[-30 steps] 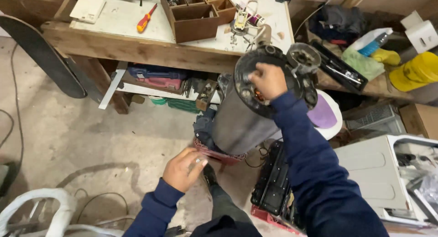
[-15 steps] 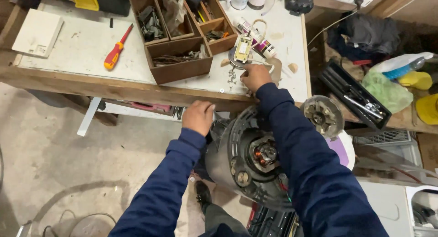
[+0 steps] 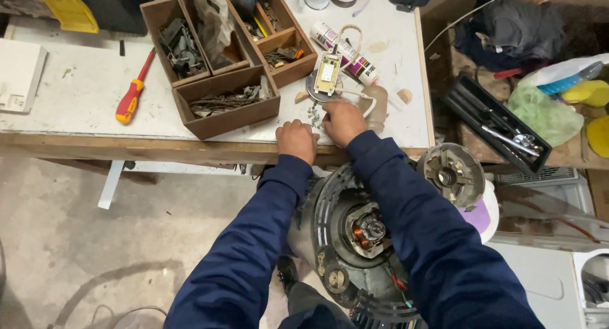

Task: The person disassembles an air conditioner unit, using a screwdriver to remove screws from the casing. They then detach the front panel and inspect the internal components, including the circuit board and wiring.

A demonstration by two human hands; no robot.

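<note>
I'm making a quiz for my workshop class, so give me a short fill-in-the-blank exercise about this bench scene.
1. The screwdriver on the workbench has a red and ____ handle.
2. Both hands, left hand and right hand, rest near a small pile of ____.
3. The open motor housing sits ____ the bench edge, between the person's arms.
4. The compartmented tray is made of ____.

Missing words: yellow; screws; below; wood

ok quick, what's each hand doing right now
Left hand: knuckles up at the workbench edge, fingers curled; a hold cannot be told.
Right hand: fingertips at the small screws; grip cannot be told.
</note>
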